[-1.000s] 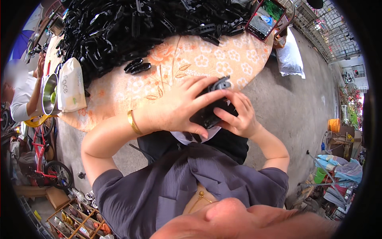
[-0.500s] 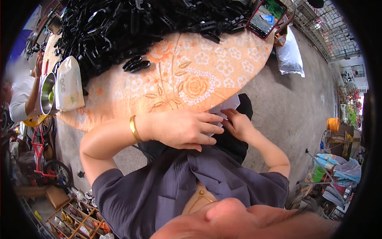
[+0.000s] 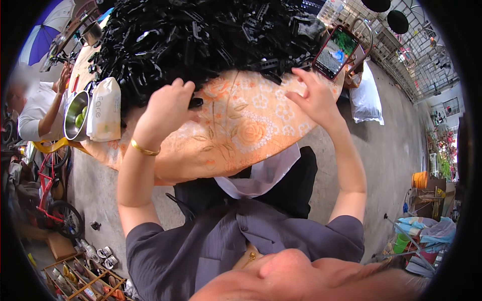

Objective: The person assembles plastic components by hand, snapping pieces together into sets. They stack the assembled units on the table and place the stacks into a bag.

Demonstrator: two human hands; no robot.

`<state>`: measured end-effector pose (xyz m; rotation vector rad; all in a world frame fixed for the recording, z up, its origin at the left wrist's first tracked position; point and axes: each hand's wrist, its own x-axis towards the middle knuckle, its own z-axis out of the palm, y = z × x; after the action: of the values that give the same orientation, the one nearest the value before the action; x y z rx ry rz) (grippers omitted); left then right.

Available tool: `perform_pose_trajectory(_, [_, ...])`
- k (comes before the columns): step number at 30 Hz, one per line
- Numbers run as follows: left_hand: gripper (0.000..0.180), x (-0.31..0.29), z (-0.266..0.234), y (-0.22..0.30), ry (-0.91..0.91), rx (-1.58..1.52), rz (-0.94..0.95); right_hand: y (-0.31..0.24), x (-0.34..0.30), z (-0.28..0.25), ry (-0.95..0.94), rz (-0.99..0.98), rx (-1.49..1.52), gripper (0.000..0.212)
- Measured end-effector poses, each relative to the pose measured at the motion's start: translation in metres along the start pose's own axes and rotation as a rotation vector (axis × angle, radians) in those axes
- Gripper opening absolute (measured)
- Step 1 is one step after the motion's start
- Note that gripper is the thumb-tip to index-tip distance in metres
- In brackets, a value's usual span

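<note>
A heap of small glossy black plastic pieces, perhaps clips (image 3: 150,55), covers the far side of the table. My left hand (image 3: 168,108) is at its near edge, fingers bent and apart around a loose black piece (image 3: 196,103) lying on the cloth; some fingertips are blurred or hidden. Over the cloth's right part, near the heap's edge, my right hand (image 3: 321,100) is open, thumb and fingers spread, holding nothing. A whitish bag (image 3: 281,168) hangs with its mouth open at my lap, below the table edge.
Orange flowered cloth (image 3: 226,155) covers the round table. A phone (image 3: 335,52) stands at the right; a tissue pack (image 3: 104,110) and a metal bowl of green fruit (image 3: 75,120) are at the left. Another person (image 3: 42,110) sits beyond. A stuffed white sack (image 3: 365,95) is beside the table.
Both hands have left the white bag at my lap and moved forward over the table, the left to the heap's near edge, the right toward the phone. The view has shifted slightly.
</note>
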<state>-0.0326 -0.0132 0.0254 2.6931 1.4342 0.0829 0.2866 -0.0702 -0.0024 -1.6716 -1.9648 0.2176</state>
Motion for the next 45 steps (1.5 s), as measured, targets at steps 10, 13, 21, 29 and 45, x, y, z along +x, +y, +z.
perform_pose_trajectory(10, [0.042,0.029,0.039,0.015,0.371,-0.496,0.220,-0.052,0.071,0.082,-0.081,-0.200,-0.080,0.044])
perform_pose_trajectory(13, [0.043,0.040,0.044,0.001,0.496,-0.450,0.172,-0.055,0.087,0.071,-0.101,-0.214,-0.159,0.041])
perform_pose_trajectory(21, [0.033,0.060,0.048,-0.007,0.466,-0.277,0.301,-0.042,0.114,0.058,-0.418,-0.349,0.319,0.029])
perform_pose_trajectory(29, [0.028,0.057,0.042,-0.010,0.551,-0.743,-0.111,-0.045,0.101,0.061,-0.180,-0.322,0.700,0.038])
perform_pose_trajectory(45, [0.025,0.040,0.025,0.002,0.189,-1.035,-0.074,-0.061,0.083,0.070,0.089,-0.585,0.293,0.030])
